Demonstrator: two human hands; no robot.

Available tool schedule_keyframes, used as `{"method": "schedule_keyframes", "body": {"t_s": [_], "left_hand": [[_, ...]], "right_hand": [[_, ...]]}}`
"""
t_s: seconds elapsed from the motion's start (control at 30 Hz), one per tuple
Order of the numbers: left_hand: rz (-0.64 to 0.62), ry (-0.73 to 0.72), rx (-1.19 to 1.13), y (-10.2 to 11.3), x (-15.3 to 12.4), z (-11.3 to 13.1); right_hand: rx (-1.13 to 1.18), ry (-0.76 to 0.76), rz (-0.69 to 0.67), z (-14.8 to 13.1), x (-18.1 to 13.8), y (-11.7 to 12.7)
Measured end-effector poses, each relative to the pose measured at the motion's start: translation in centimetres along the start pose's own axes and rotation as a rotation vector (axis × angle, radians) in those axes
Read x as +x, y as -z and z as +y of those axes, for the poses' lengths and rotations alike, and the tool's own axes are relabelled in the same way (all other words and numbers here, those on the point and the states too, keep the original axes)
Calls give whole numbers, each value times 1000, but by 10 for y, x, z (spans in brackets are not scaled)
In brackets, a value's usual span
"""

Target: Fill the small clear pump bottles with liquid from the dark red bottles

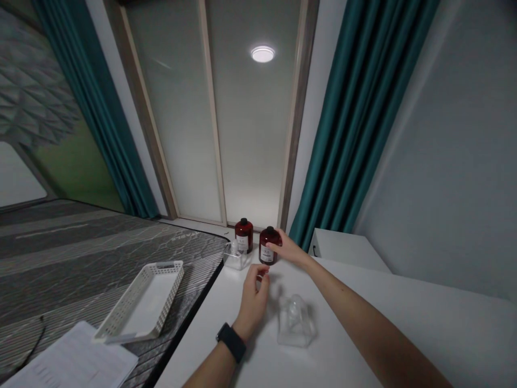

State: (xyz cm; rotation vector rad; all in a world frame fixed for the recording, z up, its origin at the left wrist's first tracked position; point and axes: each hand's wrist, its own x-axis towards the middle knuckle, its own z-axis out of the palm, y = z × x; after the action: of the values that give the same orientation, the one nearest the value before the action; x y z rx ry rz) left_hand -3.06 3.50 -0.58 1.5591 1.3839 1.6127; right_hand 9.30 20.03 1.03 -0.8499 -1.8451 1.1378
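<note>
My right hand [288,249] is wrapped around the side of a dark red bottle [267,254] with a black cap and a white label. The bottle stands upright at the far end of the white table [335,318]. Just in front of it is my left hand [256,288], its fingers loosely curled and apart, with nothing visible in them. A second, similar red bottle [244,237] stands behind and to the left. Before that one sits a small clear box [235,260] with transparent pieces in it. Another clear box [296,326], somewhat blurred, lies between my forearms.
On the left, a white perforated basket [177,285] and printed papers [76,361] rest on a grey patterned mattress [100,258]. A low white cabinet [343,248] stands beyond the table at right. Sliding frosted doors [254,140] and teal curtains [355,108] are behind.
</note>
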Motion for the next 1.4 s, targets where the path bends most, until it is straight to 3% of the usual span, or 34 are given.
{"method": "schedule_keyframes", "body": {"t_s": [0.27, 0.5, 0.7, 0.87, 1.03, 1.17, 1.4], "left_hand": [[-263, -123, -2, -7, -13, 16], [-439, -142, -14, -10, -21, 22], [-473, -191, -11, -8, -19, 25], [-508, -222, -11, -8, -18, 23], [-660, -330, 97, 1, -13, 25], [-766, -302, 200, 6, -11, 28], [-591, -83, 140, -6, -10, 19]], "right_hand": [[-9, -32, 55, -9, -71, 43], [12, -58, 114, -14, -142, 80], [49, -70, 144, -20, -199, 94], [121, -79, 126, -26, -239, 93], [149, -104, 88, -38, -260, 89], [136, -130, 79, -45, -264, 89], [103, -92, 121, -36, -264, 84]]}}
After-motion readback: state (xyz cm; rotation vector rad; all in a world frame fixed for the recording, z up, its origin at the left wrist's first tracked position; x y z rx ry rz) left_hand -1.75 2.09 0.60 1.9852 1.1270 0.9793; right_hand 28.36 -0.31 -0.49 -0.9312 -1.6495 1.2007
